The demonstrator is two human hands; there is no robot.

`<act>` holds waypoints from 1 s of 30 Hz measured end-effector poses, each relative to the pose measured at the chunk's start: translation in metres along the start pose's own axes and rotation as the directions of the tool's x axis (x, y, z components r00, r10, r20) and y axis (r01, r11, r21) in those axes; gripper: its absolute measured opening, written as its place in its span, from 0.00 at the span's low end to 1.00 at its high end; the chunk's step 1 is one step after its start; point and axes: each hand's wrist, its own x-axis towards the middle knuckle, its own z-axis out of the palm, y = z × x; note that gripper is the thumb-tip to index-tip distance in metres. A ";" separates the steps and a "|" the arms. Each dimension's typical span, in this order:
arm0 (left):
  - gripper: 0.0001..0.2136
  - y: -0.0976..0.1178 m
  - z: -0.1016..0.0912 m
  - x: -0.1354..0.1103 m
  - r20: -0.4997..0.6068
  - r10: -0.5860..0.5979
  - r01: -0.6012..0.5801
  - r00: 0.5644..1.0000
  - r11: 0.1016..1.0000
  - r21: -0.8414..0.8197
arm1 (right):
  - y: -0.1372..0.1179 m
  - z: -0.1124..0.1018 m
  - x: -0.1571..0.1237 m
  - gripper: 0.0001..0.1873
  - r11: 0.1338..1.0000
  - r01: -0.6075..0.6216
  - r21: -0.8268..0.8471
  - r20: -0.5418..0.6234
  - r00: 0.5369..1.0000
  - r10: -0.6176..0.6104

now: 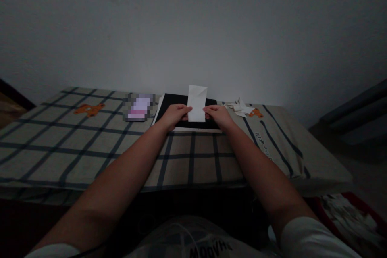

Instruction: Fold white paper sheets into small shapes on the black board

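A creased sheet of white paper (197, 102), tall and narrow, is held up between my two hands. My left hand (175, 115) pinches its left edge with thumb and fingers. On the opposite edge, my right hand (218, 115) has the same kind of pinch. Both hands are just above a black flat book or folder (172, 100), which has white sheets showing under its edges. To the right of it lies a small heap of folded white paper pieces (240, 107).
A checked cloth (121, 145) with orange bear prints covers the table. A phone with a lit, blurred screen (140, 107) lies left of the black book. Behind the table rises a grey wall (193, 28). A red container (356, 209) stands low at the right.
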 end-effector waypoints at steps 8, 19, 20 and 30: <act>0.13 0.000 -0.001 0.001 -0.079 0.097 -0.090 0.992 0.992 0.088 | -0.001 0.001 -0.002 0.10 0.990 -0.089 0.105 0.112 0.991 0.078; 0.10 0.000 -0.003 0.004 -0.003 -0.043 0.043 0.999 0.999 -0.013 | 0.000 -0.001 -0.001 0.03 0.998 -0.050 0.037 0.052 0.997 0.048; 0.09 0.000 -0.004 0.004 0.010 -0.055 0.055 0.998 0.998 -0.022 | 0.000 -0.002 -0.001 0.03 0.998 -0.049 0.042 0.046 0.998 0.047; 0.07 0.000 -0.003 0.002 -0.044 -0.026 0.026 0.999 1.000 0.012 | 0.000 -0.002 -0.001 0.04 0.999 -0.041 0.014 0.034 0.999 0.041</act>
